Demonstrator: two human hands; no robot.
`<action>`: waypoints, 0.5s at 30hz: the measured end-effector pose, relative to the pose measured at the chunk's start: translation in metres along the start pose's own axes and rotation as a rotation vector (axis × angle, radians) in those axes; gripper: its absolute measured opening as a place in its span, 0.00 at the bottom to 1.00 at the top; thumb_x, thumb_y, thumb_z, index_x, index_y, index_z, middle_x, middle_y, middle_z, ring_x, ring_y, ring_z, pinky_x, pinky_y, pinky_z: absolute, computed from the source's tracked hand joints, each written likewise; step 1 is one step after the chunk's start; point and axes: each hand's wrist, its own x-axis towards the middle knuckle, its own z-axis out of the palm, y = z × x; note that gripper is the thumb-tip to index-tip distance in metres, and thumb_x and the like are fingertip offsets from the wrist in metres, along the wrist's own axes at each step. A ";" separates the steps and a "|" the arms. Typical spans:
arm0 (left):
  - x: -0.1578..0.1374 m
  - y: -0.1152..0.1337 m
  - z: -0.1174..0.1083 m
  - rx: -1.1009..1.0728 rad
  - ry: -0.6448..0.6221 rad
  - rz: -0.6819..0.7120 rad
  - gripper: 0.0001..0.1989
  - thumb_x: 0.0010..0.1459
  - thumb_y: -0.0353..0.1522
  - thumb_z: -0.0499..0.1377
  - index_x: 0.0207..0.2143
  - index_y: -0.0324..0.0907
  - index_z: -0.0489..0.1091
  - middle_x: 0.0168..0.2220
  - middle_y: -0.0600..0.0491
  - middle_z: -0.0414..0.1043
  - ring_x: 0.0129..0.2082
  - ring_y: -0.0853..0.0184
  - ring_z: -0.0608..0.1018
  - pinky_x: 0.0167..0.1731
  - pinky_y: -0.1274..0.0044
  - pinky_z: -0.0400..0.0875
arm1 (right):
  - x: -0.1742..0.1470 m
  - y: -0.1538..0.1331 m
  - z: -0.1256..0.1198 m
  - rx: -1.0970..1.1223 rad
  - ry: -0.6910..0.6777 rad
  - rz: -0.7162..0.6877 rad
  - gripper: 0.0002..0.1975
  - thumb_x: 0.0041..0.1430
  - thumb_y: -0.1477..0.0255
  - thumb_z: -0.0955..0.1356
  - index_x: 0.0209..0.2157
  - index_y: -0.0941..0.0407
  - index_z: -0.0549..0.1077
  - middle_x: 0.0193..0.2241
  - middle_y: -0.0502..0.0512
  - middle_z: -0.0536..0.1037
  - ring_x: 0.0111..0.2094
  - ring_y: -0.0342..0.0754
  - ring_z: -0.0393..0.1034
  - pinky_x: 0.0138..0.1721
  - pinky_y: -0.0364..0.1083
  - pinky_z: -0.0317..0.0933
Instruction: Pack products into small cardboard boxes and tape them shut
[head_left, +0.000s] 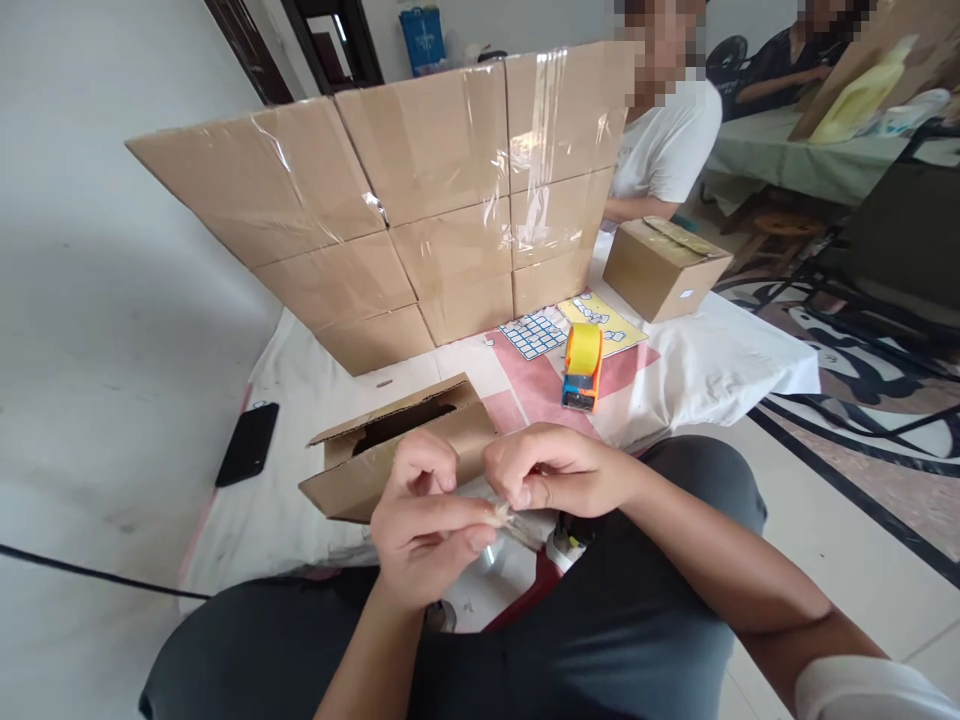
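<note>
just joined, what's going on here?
A seated person's left hand pinches what looks like a crumpled strip of clear tape. The right hand is curled close by; whether it grips the strip too is unclear. Just beyond the hands sits a cardboard box with its top gaping. A tape dispenser with a yellow roll stands farther back on the table, in front of a taped cardboard wall.

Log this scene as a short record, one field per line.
Left hand: pinching a small translucent strip
Right hand: curled close to the strip; grip unclear
Partly open carton: just beyond the left hand
Yellow tape roll: in a dispenser on the white tablecloth
Taped carton wall: standing behind
Black phone: far left
</note>
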 end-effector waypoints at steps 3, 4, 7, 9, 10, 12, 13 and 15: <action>-0.007 -0.003 0.017 -0.142 0.227 -0.073 0.05 0.61 0.35 0.63 0.36 0.48 0.80 0.33 0.55 0.54 0.35 0.67 0.65 0.32 0.70 0.66 | -0.003 0.012 0.010 0.132 0.137 0.057 0.07 0.68 0.67 0.68 0.36 0.54 0.69 0.27 0.47 0.66 0.27 0.40 0.61 0.29 0.42 0.58; -0.008 -0.002 0.023 -0.196 0.306 -0.103 0.06 0.61 0.36 0.62 0.35 0.48 0.80 0.33 0.55 0.54 0.34 0.68 0.65 0.32 0.71 0.67 | -0.004 0.015 0.015 0.184 0.181 0.088 0.08 0.68 0.65 0.68 0.36 0.54 0.68 0.26 0.46 0.65 0.24 0.40 0.59 0.27 0.41 0.57; -0.009 0.002 0.035 -0.315 0.500 -0.201 0.07 0.60 0.38 0.63 0.32 0.49 0.80 0.34 0.54 0.56 0.35 0.69 0.66 0.34 0.74 0.70 | -0.003 0.023 0.036 0.381 0.308 0.180 0.12 0.66 0.62 0.70 0.36 0.53 0.64 0.25 0.43 0.63 0.19 0.37 0.54 0.23 0.40 0.51; -0.008 0.006 0.036 -0.343 0.554 -0.246 0.07 0.59 0.39 0.64 0.31 0.49 0.79 0.35 0.55 0.57 0.35 0.70 0.67 0.36 0.75 0.72 | -0.001 0.024 0.053 0.521 0.395 0.204 0.14 0.65 0.62 0.71 0.36 0.52 0.63 0.23 0.41 0.62 0.18 0.36 0.51 0.21 0.38 0.48; -0.008 0.007 0.035 -0.349 0.567 -0.267 0.08 0.59 0.40 0.64 0.30 0.48 0.79 0.35 0.54 0.58 0.35 0.71 0.68 0.37 0.75 0.73 | 0.000 0.024 0.062 0.584 0.438 0.207 0.13 0.65 0.62 0.71 0.36 0.52 0.63 0.23 0.40 0.61 0.17 0.36 0.51 0.21 0.38 0.47; -0.007 0.009 0.031 -0.342 0.572 -0.308 0.11 0.59 0.41 0.64 0.27 0.47 0.78 0.35 0.54 0.61 0.36 0.71 0.70 0.37 0.76 0.73 | 0.001 0.024 0.076 0.680 0.513 0.216 0.12 0.65 0.63 0.71 0.36 0.52 0.63 0.21 0.39 0.61 0.17 0.36 0.50 0.20 0.37 0.46; -0.007 0.008 0.029 -0.332 0.575 -0.320 0.12 0.60 0.41 0.63 0.26 0.46 0.76 0.34 0.54 0.62 0.36 0.70 0.70 0.39 0.76 0.72 | 0.002 0.025 0.080 0.704 0.541 0.234 0.12 0.64 0.64 0.71 0.35 0.52 0.64 0.21 0.40 0.62 0.17 0.36 0.50 0.20 0.38 0.46; -0.006 0.007 0.025 -0.314 0.575 -0.303 0.13 0.60 0.42 0.63 0.26 0.46 0.74 0.30 0.55 0.65 0.35 0.70 0.71 0.41 0.76 0.71 | 0.001 0.028 0.079 0.688 0.565 0.275 0.12 0.62 0.63 0.73 0.35 0.53 0.68 0.20 0.41 0.66 0.17 0.36 0.50 0.20 0.38 0.46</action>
